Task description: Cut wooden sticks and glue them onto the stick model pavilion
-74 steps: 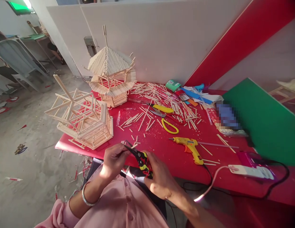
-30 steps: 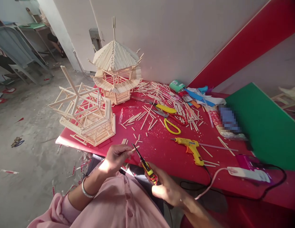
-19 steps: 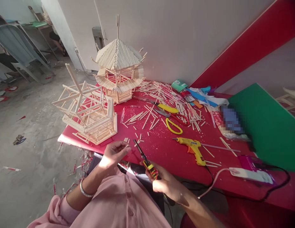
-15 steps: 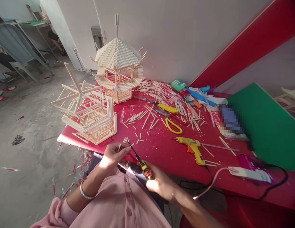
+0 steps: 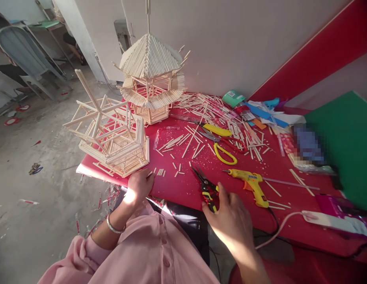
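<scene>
My left hand (image 5: 140, 183) is closed at the table's front edge, pinching a short wooden stick (image 5: 149, 173) whose tip shows between the fingers. Beside it several cut stick pieces (image 5: 161, 172) lie in a small row. Black snips with yellow-and-black handles (image 5: 206, 189) rest on the red table, blades parted and pointing away from me. Over their handles my right hand (image 5: 230, 215) has its thumb and fingers spread apart. Left of centre stands an open hexagonal stick frame (image 5: 112, 138), just beyond my left hand.
A roofed stick pagoda (image 5: 150, 75) stands behind the frame. Loose sticks (image 5: 198, 102), yellow-handled scissors (image 5: 220, 144) and a yellow glue gun (image 5: 251, 185) lie on the red table (image 5: 177, 189). A white power strip (image 5: 334, 223) with cords is at right, near a green board (image 5: 343, 146).
My right hand has moved right and forward, setting the snips on the table and loosening its fingers. My left hand has drawn apart from the blades, still pinching the stick. The view has shifted slightly.
</scene>
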A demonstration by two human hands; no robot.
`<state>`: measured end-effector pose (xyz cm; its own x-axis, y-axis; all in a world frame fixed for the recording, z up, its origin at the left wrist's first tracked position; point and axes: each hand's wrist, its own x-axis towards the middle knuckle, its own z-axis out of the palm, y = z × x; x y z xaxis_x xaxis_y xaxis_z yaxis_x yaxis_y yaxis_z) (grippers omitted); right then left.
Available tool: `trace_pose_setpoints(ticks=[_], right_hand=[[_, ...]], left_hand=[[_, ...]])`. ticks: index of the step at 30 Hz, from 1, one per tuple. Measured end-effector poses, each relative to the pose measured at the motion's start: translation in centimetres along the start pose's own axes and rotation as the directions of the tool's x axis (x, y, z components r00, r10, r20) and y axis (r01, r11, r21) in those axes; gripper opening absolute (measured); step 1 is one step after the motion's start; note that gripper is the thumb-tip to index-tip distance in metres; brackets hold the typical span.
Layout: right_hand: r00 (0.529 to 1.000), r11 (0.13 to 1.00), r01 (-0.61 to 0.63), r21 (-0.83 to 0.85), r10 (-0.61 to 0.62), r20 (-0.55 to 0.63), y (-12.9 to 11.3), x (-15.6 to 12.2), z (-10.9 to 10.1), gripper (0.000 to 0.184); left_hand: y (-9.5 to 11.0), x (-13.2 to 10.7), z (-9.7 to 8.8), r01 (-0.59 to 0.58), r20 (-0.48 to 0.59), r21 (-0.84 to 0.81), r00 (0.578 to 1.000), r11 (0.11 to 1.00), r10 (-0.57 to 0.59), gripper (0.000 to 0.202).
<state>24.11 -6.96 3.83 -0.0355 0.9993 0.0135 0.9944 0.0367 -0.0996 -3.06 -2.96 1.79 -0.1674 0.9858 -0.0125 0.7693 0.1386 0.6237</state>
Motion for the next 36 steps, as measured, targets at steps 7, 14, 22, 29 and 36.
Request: trace_pose_setpoints(ticks=[7,14,22,29,36], right_hand=[[0.981,0.998,0.046,-0.051,-0.055,-0.184,1.4,1.4,2.0,0.070],[0.944,0.992,0.114,0.058,-0.090,-0.317,-0.7,2.0,0.9,0.051],[0.927,0.572,0.369,0.733,-0.280,-0.248,-8.7,5.0,3.0,0.076],[0.940,0.405,0.319,0.857,-0.251,-0.231,-11.5,6.2,5.6,0.088],[0.906,0.196,0.256,0.947,-0.389,-0.164,-11.1,8.2,5.7,0.094]], left_hand=[[-0.4,0.5,-0.5,0.006,0.142,0.040,0.990,0.999,-0.011,0.022],[-0.4,0.4,-0.2,-0.018,0.116,0.058,0.993,0.998,0.011,0.013],[-0.6,0.5,0.3,-0.128,0.054,0.132,0.991,0.983,0.122,0.015],[-0.4,0.4,0.2,-0.119,0.054,0.133,0.992,0.984,0.112,0.013],[-0.4,0.4,0.2,-0.114,0.055,0.093,0.992,0.989,0.109,0.013]])
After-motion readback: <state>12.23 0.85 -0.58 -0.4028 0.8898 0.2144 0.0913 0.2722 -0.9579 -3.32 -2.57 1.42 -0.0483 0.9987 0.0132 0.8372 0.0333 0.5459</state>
